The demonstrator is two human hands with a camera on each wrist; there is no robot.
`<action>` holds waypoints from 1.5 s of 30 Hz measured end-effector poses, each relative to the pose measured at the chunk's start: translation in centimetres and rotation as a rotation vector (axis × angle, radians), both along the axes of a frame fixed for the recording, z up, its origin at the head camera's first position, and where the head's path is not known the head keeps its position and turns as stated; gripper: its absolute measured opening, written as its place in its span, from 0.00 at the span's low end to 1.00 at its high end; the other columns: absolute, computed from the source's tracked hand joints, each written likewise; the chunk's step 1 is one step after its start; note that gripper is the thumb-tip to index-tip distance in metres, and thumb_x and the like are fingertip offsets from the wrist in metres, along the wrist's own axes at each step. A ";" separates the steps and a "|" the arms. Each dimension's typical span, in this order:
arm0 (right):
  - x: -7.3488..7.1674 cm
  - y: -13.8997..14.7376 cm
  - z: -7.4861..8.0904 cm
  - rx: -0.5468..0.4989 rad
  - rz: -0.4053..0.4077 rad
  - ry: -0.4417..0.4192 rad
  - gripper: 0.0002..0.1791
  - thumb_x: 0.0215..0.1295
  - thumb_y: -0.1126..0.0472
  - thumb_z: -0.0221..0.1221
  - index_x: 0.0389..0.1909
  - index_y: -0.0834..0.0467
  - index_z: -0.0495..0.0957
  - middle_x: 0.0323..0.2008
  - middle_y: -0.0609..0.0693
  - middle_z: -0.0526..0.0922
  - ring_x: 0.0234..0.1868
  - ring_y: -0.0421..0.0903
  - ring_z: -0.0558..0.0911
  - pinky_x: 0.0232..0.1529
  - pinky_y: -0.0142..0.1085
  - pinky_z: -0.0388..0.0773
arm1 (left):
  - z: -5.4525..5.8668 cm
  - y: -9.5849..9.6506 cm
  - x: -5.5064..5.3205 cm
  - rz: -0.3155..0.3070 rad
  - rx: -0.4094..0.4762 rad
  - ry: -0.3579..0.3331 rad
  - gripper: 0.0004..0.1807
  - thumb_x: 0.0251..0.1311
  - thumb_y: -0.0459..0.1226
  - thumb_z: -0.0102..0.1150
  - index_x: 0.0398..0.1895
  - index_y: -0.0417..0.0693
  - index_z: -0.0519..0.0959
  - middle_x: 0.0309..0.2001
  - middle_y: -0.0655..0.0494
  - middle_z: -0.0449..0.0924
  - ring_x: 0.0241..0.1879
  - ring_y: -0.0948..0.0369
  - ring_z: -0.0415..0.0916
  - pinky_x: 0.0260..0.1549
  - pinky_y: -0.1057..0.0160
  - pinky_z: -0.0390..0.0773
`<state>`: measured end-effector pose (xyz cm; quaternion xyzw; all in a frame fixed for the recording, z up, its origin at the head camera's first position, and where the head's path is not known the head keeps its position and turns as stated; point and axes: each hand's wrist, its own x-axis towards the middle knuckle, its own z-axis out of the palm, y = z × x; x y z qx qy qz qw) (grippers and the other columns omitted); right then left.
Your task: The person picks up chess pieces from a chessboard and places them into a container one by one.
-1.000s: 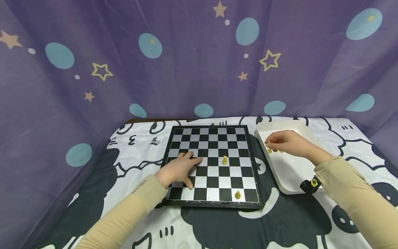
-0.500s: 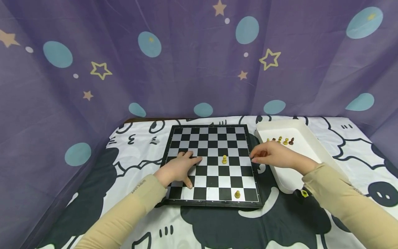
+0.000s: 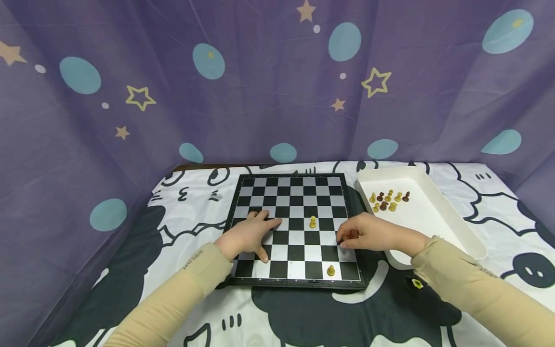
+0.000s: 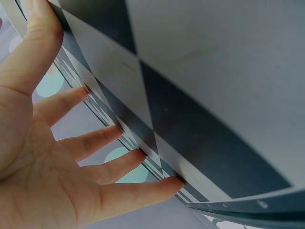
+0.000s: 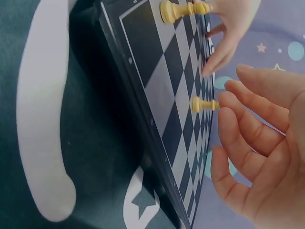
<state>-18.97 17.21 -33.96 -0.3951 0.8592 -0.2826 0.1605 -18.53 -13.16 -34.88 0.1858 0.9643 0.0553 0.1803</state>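
My left hand (image 3: pixel 249 236) rests on the left side of the black-and-white chessboard (image 3: pixel 284 241), fingers spread. In the left wrist view the left hand (image 4: pixel 71 152) has its fingertips right at the board surface. My right hand (image 3: pixel 373 233) hovers over the board's right edge. The right wrist view shows the right hand (image 5: pixel 262 143) with loosely bent fingers and no piece visible in them. One yellow chess piece (image 3: pixel 313 222) stands near the board's middle; another yellow chess piece (image 3: pixel 331 271) stands in the front row at right.
A white tray (image 3: pixel 425 236) lies right of the board, partly behind my right forearm. Several yellow chess pieces (image 3: pixel 392 206) and dark red chess pieces (image 3: pixel 405 196) are gathered at its left side. A patterned cloth (image 3: pixel 299 318) covers the table; a purple curtain (image 3: pixel 277 111) hangs behind.
My right hand has left the tray and moved left and toward me, over the board's right edge. The pieces in the tray have come into sight. My left hand stays put.
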 end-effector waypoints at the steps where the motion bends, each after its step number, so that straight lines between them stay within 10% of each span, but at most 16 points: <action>1: 0.1 -0.1 0.0 0.003 0.006 -0.004 0.05 0.59 0.61 0.63 0.35 0.57 0.83 0.24 0.39 0.79 0.25 0.32 0.73 0.28 0.29 0.74 | 0.0 0.0 0.0 0.001 0.001 -0.001 0.56 0.30 0.45 0.79 0.71 0.56 0.62 0.71 0.42 0.54 0.68 0.41 0.52 0.58 0.44 0.69; 18: 0.7 -0.6 -0.6 -0.012 0.147 -0.165 0.14 0.55 0.60 0.67 0.42 0.60 0.81 0.25 0.40 0.80 0.27 0.31 0.76 0.31 0.29 0.77 | 0.2 0.1 -0.1 -0.003 -0.005 -0.001 0.57 0.29 0.46 0.79 0.71 0.56 0.62 0.70 0.42 0.55 0.68 0.41 0.52 0.57 0.42 0.69; 45: 1.6 -2.2 -1.8 0.022 0.239 -0.184 0.08 0.57 0.64 0.65 0.38 0.55 0.83 0.22 0.40 0.79 0.24 0.29 0.72 0.28 0.26 0.75 | 0.3 0.1 0.0 0.000 -0.009 -0.005 0.57 0.30 0.45 0.79 0.71 0.56 0.62 0.71 0.42 0.54 0.68 0.40 0.52 0.56 0.41 0.69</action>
